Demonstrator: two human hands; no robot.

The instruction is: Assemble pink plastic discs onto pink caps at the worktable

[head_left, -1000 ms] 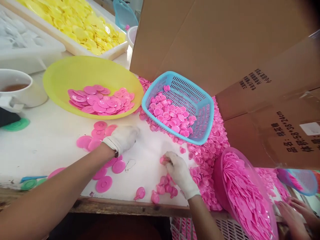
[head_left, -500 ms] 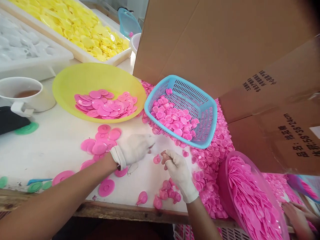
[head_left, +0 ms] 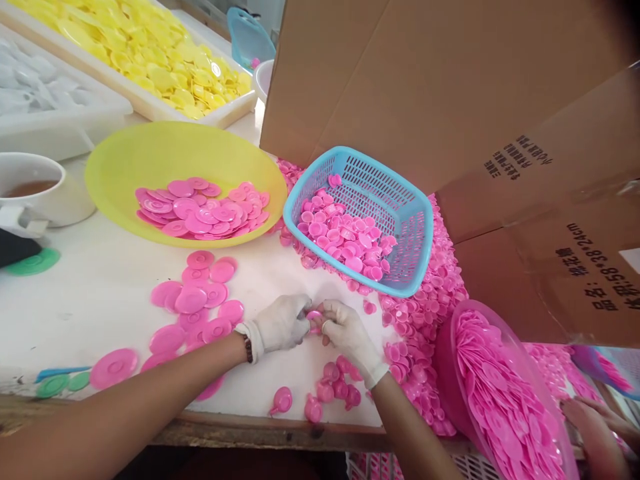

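My left hand (head_left: 283,325) and my right hand (head_left: 347,333), both in white gloves, meet over the white table (head_left: 100,287). Their fingertips pinch together on a small pink plastic piece (head_left: 315,316). Flat pink discs (head_left: 195,300) lie scattered just left of my left hand. A cluster of small pink caps (head_left: 335,380) sits on the table under my right wrist. A blue basket (head_left: 410,227) holding several pink caps stands just beyond my hands.
A yellow bowl (head_left: 150,147) of pink discs is at the back left, a white cup (head_left: 35,193) beside it. A tray of yellow discs (head_left: 165,60) lies behind. Cardboard boxes (head_left: 450,87) stand on the right. A pink basin (head_left: 500,393) of discs and another person's hands (head_left: 595,427) are at lower right.
My left hand moved right from the flat discs and my right hand rose from the cap cluster. Both now meet on one pink piece.
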